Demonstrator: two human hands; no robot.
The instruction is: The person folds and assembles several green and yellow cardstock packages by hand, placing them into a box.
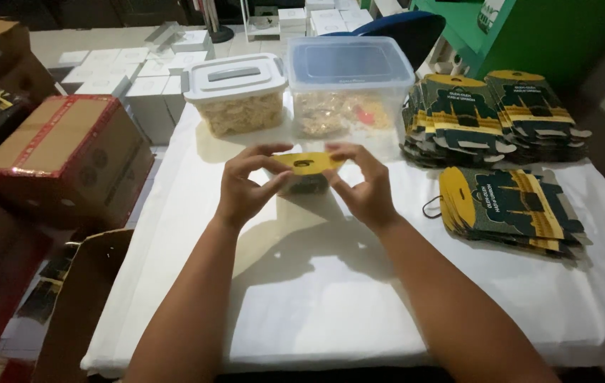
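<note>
Small box (pixel 307 169) between left hand (pixel 243 190) and right hand (pixel 364 186): printed card, yellow flap with slight sheen. Flat box blanks (pixel 512 206) near the table's right edge and two stacks (pixel 490 117) toward its far right corner: same thin card, dark green and yellow print, semi-gloss. Table (pixel 316 284) cover: white cloth, matt, lightly creased. Two tubs at far edge: clear smooth plastic; left tub (pixel 235 92) has an opaque white lid, right tub (pixel 348 85) a translucent lid. Cartons (pixel 68 152) beside the left edge: brown corrugated cardboard, matt, glossy red tape.
</note>
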